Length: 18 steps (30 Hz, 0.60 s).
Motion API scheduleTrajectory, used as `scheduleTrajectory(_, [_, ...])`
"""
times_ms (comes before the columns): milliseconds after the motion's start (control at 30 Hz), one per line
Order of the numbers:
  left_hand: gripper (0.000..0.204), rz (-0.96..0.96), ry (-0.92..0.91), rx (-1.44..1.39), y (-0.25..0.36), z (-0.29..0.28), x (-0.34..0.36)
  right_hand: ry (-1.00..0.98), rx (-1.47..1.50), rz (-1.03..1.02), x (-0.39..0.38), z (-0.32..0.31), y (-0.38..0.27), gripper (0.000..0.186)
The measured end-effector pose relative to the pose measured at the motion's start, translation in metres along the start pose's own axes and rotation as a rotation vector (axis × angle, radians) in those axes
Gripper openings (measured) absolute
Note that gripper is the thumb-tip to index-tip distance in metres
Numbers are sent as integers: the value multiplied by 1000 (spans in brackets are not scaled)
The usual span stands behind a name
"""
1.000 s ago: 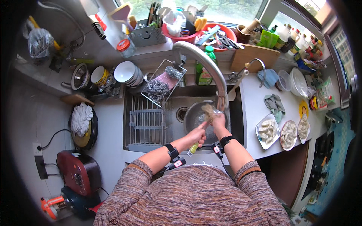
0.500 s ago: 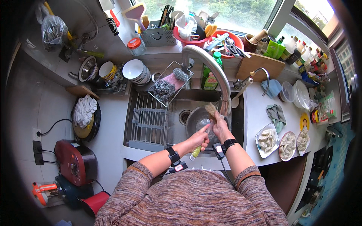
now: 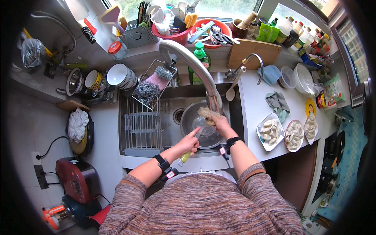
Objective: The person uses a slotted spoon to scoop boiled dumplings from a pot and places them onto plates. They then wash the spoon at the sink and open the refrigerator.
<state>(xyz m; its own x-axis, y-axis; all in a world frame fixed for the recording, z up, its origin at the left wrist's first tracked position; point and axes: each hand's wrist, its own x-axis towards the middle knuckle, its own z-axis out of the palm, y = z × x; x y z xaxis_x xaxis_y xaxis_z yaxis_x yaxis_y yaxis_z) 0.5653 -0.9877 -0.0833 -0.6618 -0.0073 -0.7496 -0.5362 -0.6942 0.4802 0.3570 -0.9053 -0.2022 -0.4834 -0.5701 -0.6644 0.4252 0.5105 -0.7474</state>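
Observation:
In the sink (image 3: pixel 166 135), a steel basin (image 3: pixel 187 129) sits under the large curved faucet (image 3: pixel 211 95), with water in it. My left hand (image 3: pixel 188 144) grips a knife (image 3: pixel 183 158) with a yellow-green handle, index finger stretched along it and the blade pointing up over the basin. My right hand (image 3: pixel 221 123) holds a pale brown, lumpy piece (image 3: pixel 205 112), perhaps a root, at the faucet spout above the basin; its exact kind is unclear. The blade is below this piece, apart from it. A grey drain rack (image 3: pixel 143 133) lies in the sink's left half.
Three dishes of dumplings (image 3: pixel 270 132) and a grey cloth (image 3: pixel 276 102) are on the right counter. A scouring-pad caddy (image 3: pixel 152 84) and green bottle (image 3: pixel 196 72) stand behind the sink. Stacked bowls (image 3: pixel 119 74) are back left, a red appliance (image 3: pixel 77 178) front left.
The lumpy piece has tipped from upright to lying more across, toward the left. The knife tip and my left hand have drawn away from it. The whole view has shifted slightly.

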Motion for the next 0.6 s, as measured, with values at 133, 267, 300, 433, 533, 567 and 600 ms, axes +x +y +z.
scheduleTrajectory(133, [80, -32, -5, -29, -1, 4, -6, 233, -235, -189, -5, -1, -2, 25])
scheduleTrajectory(267, [80, -24, -19, -117, -1, 18, -2, 65, 876, 76, -4, 31, 4, 30])
scheduleTrajectory(300, [79, -35, -21, -135, -2, 19, -2, 8, 913, 77, -4, 31, 5, 28])
scheduleTrajectory(433, [79, -69, 3, -44, -2, 14, -12, -140, 322, 97, -3, -4, 3, 27])
scheduleTrajectory(533, [79, -90, 2, 174, -5, 9, -18, -72, -144, 62, 4, -28, -12, 25])
scheduleTrajectory(567, [79, -89, 4, 274, -6, 6, -19, -81, -422, -78, 7, -34, -20, 23])
scheduleTrajectory(600, [79, -103, 8, 365, -6, 4, -20, -68, -485, -232, 5, -38, -27, 22])
